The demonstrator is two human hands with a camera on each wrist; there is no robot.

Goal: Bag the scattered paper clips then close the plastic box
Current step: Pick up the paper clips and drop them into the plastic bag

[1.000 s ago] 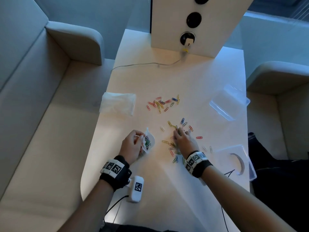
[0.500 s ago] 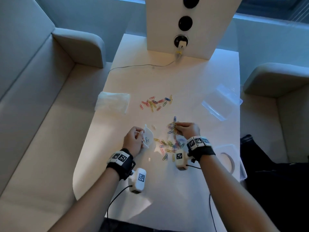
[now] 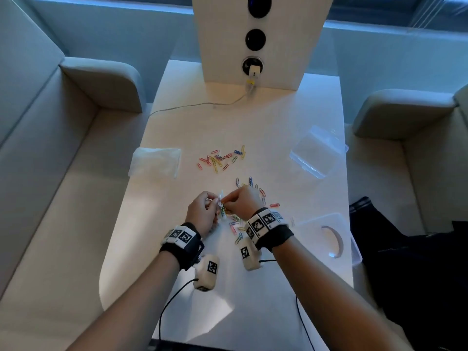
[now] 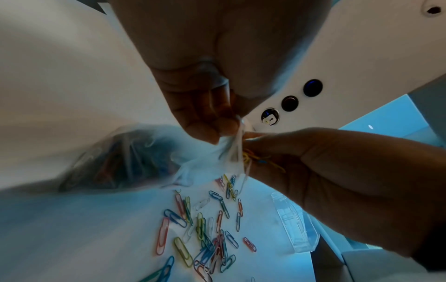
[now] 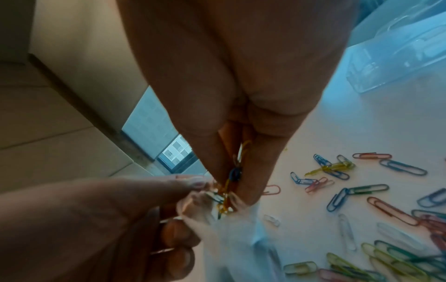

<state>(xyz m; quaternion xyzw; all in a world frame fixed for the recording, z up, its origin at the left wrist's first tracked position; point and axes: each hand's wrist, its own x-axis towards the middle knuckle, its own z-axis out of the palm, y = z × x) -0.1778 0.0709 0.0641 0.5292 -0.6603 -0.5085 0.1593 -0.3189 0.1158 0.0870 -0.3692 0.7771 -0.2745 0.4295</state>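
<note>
White worktop [image 3: 266, 127] between two beige sofas, scattered with coloured wire paper clips [image 4: 207, 229]. Small clear plastic bag [image 4: 125, 158], part-filled, held above the worktop, pinched at its mouth by left hand [image 3: 202, 214]. Right hand [image 3: 247, 202] fingers [image 5: 255, 171] clenched on a bunch of clips [image 5: 229, 183] at the bag mouth. Open clear plastic box [image 3: 319, 150] right of the bag, beyond the hands; flat clear lid [image 3: 326, 236] nearer on the right.

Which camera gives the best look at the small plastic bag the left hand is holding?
The left wrist view: the plastic bag fills the frame, paper clips visible through it, its mouth pinched by the left hand. The right wrist view shows only the bag's mouth, where the right hand pushes clips in. In the head view the hands mostly hide it.
</note>
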